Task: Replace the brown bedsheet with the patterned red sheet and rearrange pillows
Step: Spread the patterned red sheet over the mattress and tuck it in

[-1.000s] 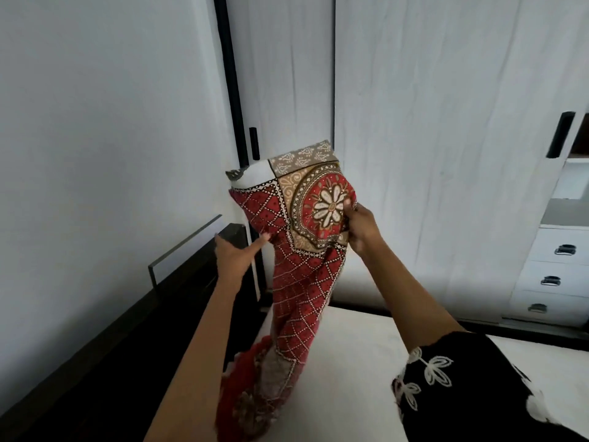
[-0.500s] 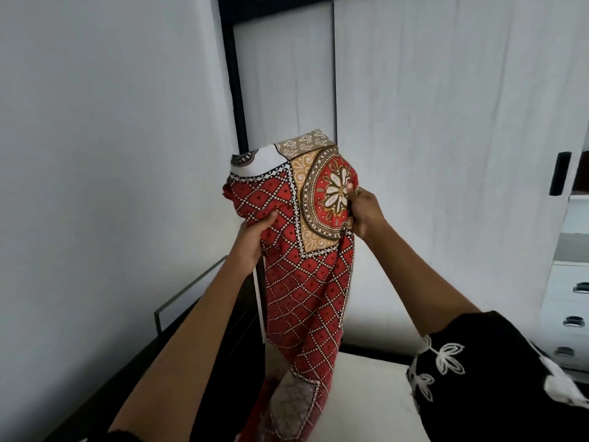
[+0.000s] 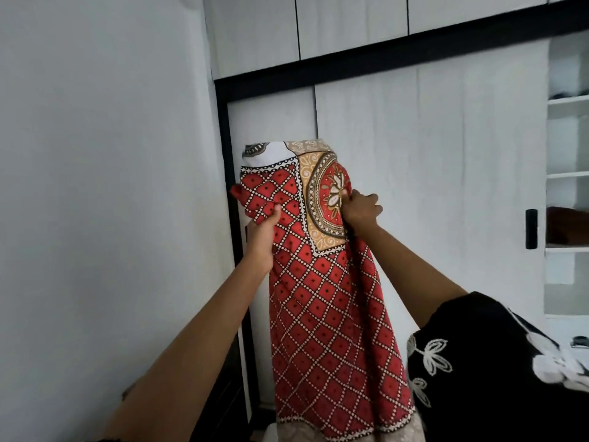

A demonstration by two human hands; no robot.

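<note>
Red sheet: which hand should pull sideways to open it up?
Probably the left hand: it grips the red sheet's loose outer edge beside bare wall, while the right hand pinches the bunched middle.

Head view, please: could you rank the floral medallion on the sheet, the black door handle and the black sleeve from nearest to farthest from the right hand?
From the right hand:
1. Floral medallion on the red sheet, at its fingertips, just left.
2. Black sleeve, lower right, on the same arm.
3. Black door handle, far right on the wardrobe door.
</note>
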